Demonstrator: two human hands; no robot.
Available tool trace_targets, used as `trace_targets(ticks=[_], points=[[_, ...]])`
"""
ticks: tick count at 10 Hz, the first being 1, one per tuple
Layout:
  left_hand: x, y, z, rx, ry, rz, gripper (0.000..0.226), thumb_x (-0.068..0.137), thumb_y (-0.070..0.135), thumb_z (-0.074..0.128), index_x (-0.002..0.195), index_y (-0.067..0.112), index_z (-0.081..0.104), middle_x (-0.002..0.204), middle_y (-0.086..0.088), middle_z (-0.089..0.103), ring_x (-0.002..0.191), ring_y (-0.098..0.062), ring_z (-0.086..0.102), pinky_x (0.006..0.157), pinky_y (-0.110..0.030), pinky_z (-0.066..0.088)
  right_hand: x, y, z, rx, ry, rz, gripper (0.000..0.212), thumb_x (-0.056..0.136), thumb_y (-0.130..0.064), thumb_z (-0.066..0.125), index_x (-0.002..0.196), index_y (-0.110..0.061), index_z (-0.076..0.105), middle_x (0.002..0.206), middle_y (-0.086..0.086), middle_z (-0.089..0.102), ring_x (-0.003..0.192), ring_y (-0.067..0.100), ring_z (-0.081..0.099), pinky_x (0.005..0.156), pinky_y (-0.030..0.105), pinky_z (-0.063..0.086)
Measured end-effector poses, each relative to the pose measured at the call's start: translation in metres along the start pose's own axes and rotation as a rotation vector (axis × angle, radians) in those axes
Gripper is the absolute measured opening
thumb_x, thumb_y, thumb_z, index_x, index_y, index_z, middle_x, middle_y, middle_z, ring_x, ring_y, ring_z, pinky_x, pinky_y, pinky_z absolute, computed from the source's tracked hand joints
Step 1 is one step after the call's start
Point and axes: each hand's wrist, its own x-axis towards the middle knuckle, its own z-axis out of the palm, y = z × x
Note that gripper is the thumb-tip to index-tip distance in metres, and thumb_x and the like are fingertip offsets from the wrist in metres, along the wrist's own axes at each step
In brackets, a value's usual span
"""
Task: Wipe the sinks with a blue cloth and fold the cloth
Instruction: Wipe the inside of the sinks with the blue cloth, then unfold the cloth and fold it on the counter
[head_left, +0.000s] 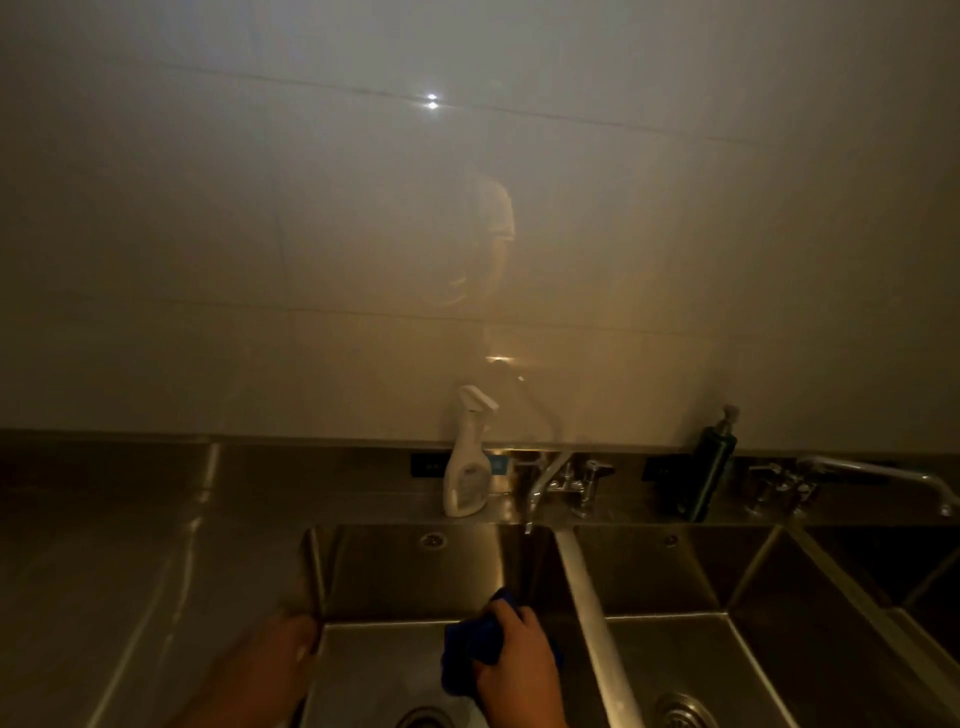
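The scene is dim. My right hand (519, 660) grips a bunched blue cloth (470, 649) inside the left steel sink (405, 582), near its right wall and above the floor of the basin. My left hand (288, 642) rests on the left rim of that sink, fingers over the edge. A second steel sink (675, 587) lies to the right, past a narrow divider (587, 597). Drains show at the bottom of both basins.
A white spray bottle (467, 457) stands on the back ledge behind the left sink. A faucet (550, 483) sits beside it. A dark soap dispenser (709, 467) and a second faucet (872, 473) are further right. A steel drainboard (130, 545) extends left. A tiled wall rises behind.
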Motion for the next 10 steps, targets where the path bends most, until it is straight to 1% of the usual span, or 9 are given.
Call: trace_targets(ticks=[1,2,3,4,5,7,8,9,10], points=[[-0.007,-0.039,-0.034,-0.107,0.126,0.158,0.013,0.092,0.042,0.046,0.084,0.038,0.056,0.105,0.004,0.061,0.102,-0.004,0.054,0.088,-0.016,0.041,-0.004,-0.039,0.045,0.055,0.050,0.017,0.046,0.071,-0.017,0.063,0.116,-0.029,0.056,0.118,0.001,0.050,0.113,0.020,0.053,0.096,0.024,0.040],[-0.003,-0.093,-0.047,-0.313,0.048,0.151,0.015,0.093,0.034,0.050,0.087,0.032,0.062,0.108,-0.003,0.062,0.106,-0.011,0.056,0.092,-0.020,0.040,-0.012,-0.084,0.094,0.130,0.082,-0.048,0.033,0.068,-0.018,0.062,0.100,-0.023,0.059,0.100,0.004,0.058,0.095,0.021,0.060,0.075,0.021,0.041],[-0.007,-0.132,-0.061,-0.593,-0.135,-0.026,0.006,0.093,0.022,0.058,0.088,0.023,0.060,0.098,-0.004,0.063,0.094,-0.017,0.057,0.087,-0.029,0.045,-0.022,-0.131,0.140,0.270,0.039,-0.016,0.022,0.068,-0.016,0.063,0.088,-0.024,0.058,0.093,0.005,0.063,0.085,0.021,0.063,0.075,0.033,0.051],[-0.012,-0.152,-0.076,-0.915,-0.373,-0.270,0.016,0.091,0.046,0.054,0.102,0.034,0.057,0.109,0.004,0.058,0.097,-0.014,0.057,0.070,-0.028,0.049,-0.029,-0.169,0.181,0.374,0.004,-0.023,0.023,0.070,-0.008,0.067,0.088,-0.021,0.060,0.089,0.005,0.066,0.084,0.018,0.065,0.079,0.034,0.053],[-0.014,-0.171,-0.078,-1.102,-0.552,-0.344,0.027,0.085,0.056,0.056,0.109,0.043,0.055,0.115,0.006,0.058,0.103,-0.016,0.060,0.066,-0.028,0.055,-0.033,-0.197,0.213,0.494,-0.126,-0.058,0.038,0.074,-0.006,0.072,0.103,-0.025,0.058,0.099,-0.004,0.066,0.089,0.003,0.065,0.077,0.013,0.049],[-0.012,-0.188,-0.068,-1.103,-0.392,-0.374,0.016,0.093,0.022,0.055,0.092,0.010,0.065,0.089,-0.009,0.070,0.077,-0.021,0.067,0.063,-0.031,0.053,-0.017,-0.218,0.237,0.422,-0.410,-0.219,0.092,0.076,-0.016,0.077,0.141,-0.046,0.018,0.133,-0.020,0.042,0.115,-0.007,0.048,0.089,0.003,0.040],[-0.011,-0.196,-0.066,-1.248,-0.119,-0.396,0.018,0.092,0.009,0.050,0.080,0.006,0.063,0.072,-0.012,0.066,0.057,-0.019,0.063,0.049,-0.028,0.046,-0.006,-0.218,0.238,0.267,-0.378,-0.369,0.082,0.087,-0.018,0.065,0.136,-0.053,0.009,0.142,-0.017,0.033,0.132,0.001,0.036,0.100,0.001,0.027],[-0.009,-0.216,-0.058,-1.468,0.049,-0.433,0.026,0.090,0.002,0.047,0.077,0.009,0.068,0.079,-0.014,0.071,0.069,-0.028,0.070,0.055,-0.035,0.054,0.001,-0.203,0.241,-0.006,-0.253,-0.633,0.086,0.091,-0.017,0.057,0.136,-0.062,-0.002,0.156,-0.017,0.004,0.145,0.008,0.005,0.116,0.024,0.014],[-0.021,-0.242,-0.030,-1.217,0.013,-0.570,0.014,0.088,-0.005,0.051,0.085,0.003,0.063,0.086,-0.017,0.067,0.077,-0.028,0.064,0.066,-0.033,0.049,-0.001,-0.168,0.246,-0.363,-0.401,-0.759,0.076,0.093,-0.027,0.051,0.145,-0.050,0.001,0.160,-0.011,0.003,0.147,0.011,-0.005,0.116,0.032,0.014]])
